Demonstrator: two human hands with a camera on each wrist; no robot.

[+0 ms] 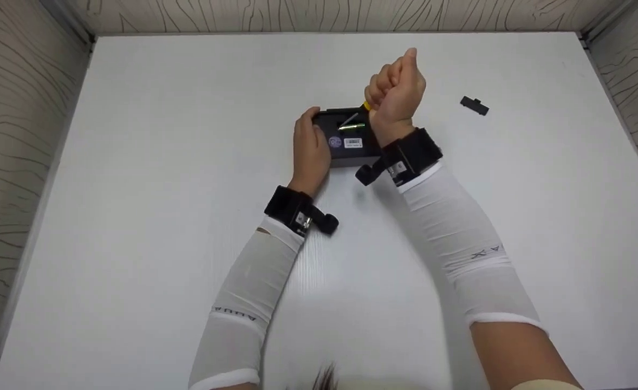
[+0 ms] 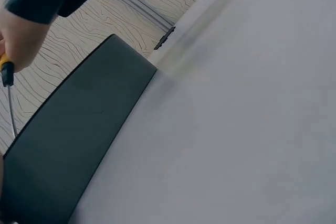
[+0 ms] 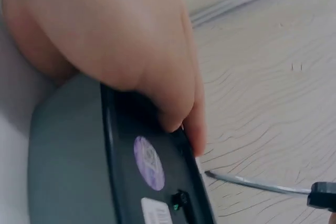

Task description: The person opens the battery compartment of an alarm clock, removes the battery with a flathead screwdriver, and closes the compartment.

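A black box-shaped device [image 1: 346,154] lies on the white table with its labelled face up. A round purple sticker [image 3: 149,162] and a white barcode label [image 1: 353,142] mark that face. In its open compartment shows a green-gold battery [image 1: 354,127]. My left hand [image 1: 312,151] grips the device's left side, fingers over the edge. My right hand [image 1: 397,92] is curled round the yellow-and-black handle of a screwdriver [image 3: 257,183], wrist turned and thumb pointing away. The metal shaft slants toward the battery compartment; whether its tip touches the battery, I cannot tell.
A small black battery cover [image 1: 475,105] lies on the table to the right of my right hand. Wood-patterned panels [image 1: 330,16] stand along the table's back and sides. Black wrist cameras [image 1: 416,154] sit on both wrists, the right one close to the device.
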